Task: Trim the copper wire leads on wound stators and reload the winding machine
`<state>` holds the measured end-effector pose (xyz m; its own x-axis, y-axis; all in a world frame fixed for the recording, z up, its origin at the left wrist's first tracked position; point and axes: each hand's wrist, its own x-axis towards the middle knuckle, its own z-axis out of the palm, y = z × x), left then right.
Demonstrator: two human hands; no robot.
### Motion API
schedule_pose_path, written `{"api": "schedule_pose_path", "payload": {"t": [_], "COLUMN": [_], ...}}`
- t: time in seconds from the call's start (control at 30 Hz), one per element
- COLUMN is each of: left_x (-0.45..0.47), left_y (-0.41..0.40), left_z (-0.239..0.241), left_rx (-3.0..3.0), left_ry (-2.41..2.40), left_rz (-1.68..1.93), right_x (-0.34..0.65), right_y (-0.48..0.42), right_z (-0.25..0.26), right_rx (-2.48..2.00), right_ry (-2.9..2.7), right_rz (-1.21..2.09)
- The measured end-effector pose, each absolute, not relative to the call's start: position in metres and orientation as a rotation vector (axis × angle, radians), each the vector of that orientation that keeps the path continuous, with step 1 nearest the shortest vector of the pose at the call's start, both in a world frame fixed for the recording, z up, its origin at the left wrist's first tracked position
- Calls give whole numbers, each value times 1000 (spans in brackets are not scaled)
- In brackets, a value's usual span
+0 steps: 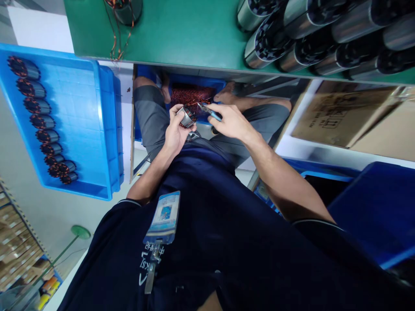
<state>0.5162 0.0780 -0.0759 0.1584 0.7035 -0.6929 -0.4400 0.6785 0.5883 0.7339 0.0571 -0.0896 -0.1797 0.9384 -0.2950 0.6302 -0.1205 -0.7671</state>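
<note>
My left hand (175, 130) is wrapped around a motor stator (187, 117), a silvery cylinder with copper windings at its end, held tilted above my lap. My right hand (234, 121) grips a pair of pliers (210, 112) with blue handles. The plier jaws point left, close to the stator's wound end, where thin copper wires stick out. Whether the jaws touch a wire is too small to tell. Below both hands, between my feet, stands a blue bin (207, 81) with a heap of copper wire scraps (189, 94) in it.
A green bench (191, 34) runs across the front, bearing several metal cylinders (269, 43) at right and a stator with long wires (127, 12) at left. A blue tray (81, 121) at left holds several stators (42, 116). Cardboard boxes (337, 116) stand at right.
</note>
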Motion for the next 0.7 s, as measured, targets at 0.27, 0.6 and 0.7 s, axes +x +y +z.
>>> {"api": "schedule_pose_path", "payload": {"t": [0.27, 0.6, 0.7], "left_x": [505, 507, 509], "left_y": [63, 50, 45], "left_z": [2, 37, 41], "left_rx": [579, 680, 692], "left_ry": [867, 749, 757], "left_rz": [875, 848, 888], "right_x": [728, 726, 723], "right_y": [25, 9, 3], "right_z": [10, 56, 62], "right_rx": [-1606, -1540, -1555], "right_ry": [-1885, -1987, -1958], "right_rz": [944, 590, 666]}}
